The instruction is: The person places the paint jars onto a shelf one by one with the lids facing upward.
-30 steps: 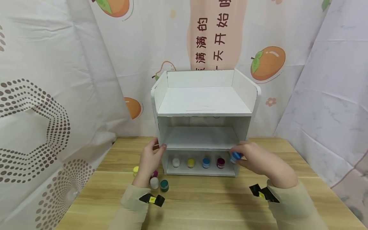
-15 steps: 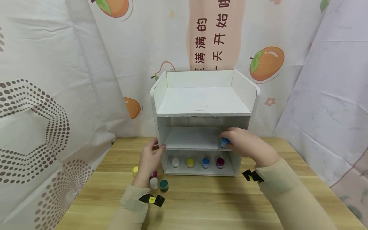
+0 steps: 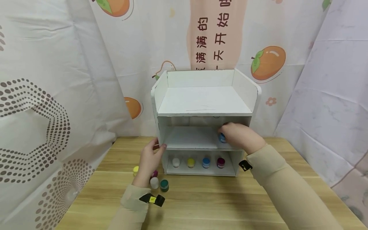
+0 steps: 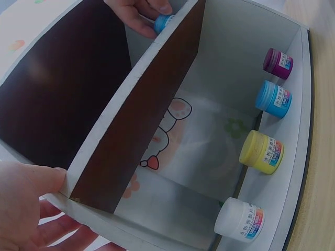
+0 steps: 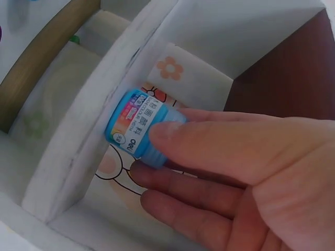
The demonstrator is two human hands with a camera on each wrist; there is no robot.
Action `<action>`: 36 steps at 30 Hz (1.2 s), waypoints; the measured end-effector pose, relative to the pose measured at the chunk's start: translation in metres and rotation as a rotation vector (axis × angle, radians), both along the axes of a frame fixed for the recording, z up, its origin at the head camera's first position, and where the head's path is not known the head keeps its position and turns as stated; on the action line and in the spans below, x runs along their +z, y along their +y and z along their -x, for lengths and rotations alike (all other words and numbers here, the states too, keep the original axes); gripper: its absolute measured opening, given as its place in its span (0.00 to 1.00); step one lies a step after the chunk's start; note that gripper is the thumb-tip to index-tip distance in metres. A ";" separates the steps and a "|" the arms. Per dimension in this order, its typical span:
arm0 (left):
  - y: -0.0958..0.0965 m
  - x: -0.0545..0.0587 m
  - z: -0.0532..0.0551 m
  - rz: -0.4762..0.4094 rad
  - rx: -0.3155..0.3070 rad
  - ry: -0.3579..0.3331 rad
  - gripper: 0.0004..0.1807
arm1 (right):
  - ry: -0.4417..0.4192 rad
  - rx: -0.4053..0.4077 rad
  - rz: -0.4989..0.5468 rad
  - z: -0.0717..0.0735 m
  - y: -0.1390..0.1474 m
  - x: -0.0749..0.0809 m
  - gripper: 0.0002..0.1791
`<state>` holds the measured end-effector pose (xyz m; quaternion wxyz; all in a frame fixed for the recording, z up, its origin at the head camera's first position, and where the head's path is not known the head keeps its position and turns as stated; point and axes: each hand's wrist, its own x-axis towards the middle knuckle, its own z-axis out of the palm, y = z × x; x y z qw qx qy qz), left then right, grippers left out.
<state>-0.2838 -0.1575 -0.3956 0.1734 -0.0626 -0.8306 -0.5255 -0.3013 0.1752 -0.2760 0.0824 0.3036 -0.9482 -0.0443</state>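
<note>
Right hand (image 3: 241,135) now sits deeper in the cabinet (image 3: 204,99), fingers pinching a blue jar (image 5: 137,123); left hand's (image 3: 149,160) fingers grip the side panel (image 3: 162,129). Level, gentle placing seems best.

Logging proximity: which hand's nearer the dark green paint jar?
Left. The left hand is just beyond and left of the dark green paint jar, gripping the shelf unit; the right hand is farther back and right, holding a blue paint jar.
</note>
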 end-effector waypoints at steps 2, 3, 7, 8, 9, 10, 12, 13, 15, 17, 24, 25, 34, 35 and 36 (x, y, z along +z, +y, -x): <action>0.001 0.000 0.000 0.004 0.002 0.007 0.26 | 0.014 0.002 -0.026 0.002 0.000 0.000 0.12; 0.001 0.000 -0.001 0.005 0.001 0.012 0.26 | 0.022 0.001 -0.038 0.002 0.000 0.000 0.12; 0.001 0.001 -0.001 0.006 0.002 0.014 0.26 | 0.061 0.005 -0.080 0.003 0.000 0.001 0.12; 0.001 0.001 -0.001 0.004 0.004 0.010 0.26 | 0.074 0.008 -0.091 0.004 0.000 0.002 0.12; 0.001 0.001 0.000 0.003 0.005 0.007 0.26 | 0.086 0.011 -0.103 0.004 0.000 0.002 0.12; 0.001 0.001 0.000 0.003 0.006 0.004 0.26 | 0.097 0.014 -0.115 0.004 0.000 0.002 0.12; 0.001 0.001 0.000 0.003 0.005 0.001 0.26 | 0.113 0.011 -0.133 0.005 0.000 0.003 0.11; 0.001 0.001 0.000 0.003 0.005 0.000 0.26 | 0.117 0.010 -0.142 0.006 0.000 0.003 0.10; 0.001 0.000 0.000 0.003 0.004 0.001 0.26 | 0.110 0.001 -0.144 0.006 -0.001 0.003 0.10; 0.001 0.000 0.000 0.004 0.002 0.005 0.26 | 0.089 -0.013 -0.125 0.007 -0.001 0.004 0.09; 0.000 0.000 0.000 0.003 0.000 0.020 0.25 | 0.035 -0.024 -0.080 0.005 -0.002 0.005 0.10; 0.000 0.000 0.000 0.004 -0.001 0.021 0.25 | 0.045 -0.018 -0.090 0.005 -0.003 0.005 0.10; 0.000 0.000 -0.001 0.002 -0.001 0.025 0.25 | 0.092 0.015 -0.034 -0.011 -0.003 0.001 0.16; 0.000 0.000 -0.001 0.002 -0.002 0.024 0.25 | 0.093 0.016 -0.018 -0.014 -0.003 0.000 0.16; 0.000 0.000 -0.001 0.002 -0.001 0.021 0.25 | 0.094 0.017 0.000 -0.017 -0.002 0.000 0.17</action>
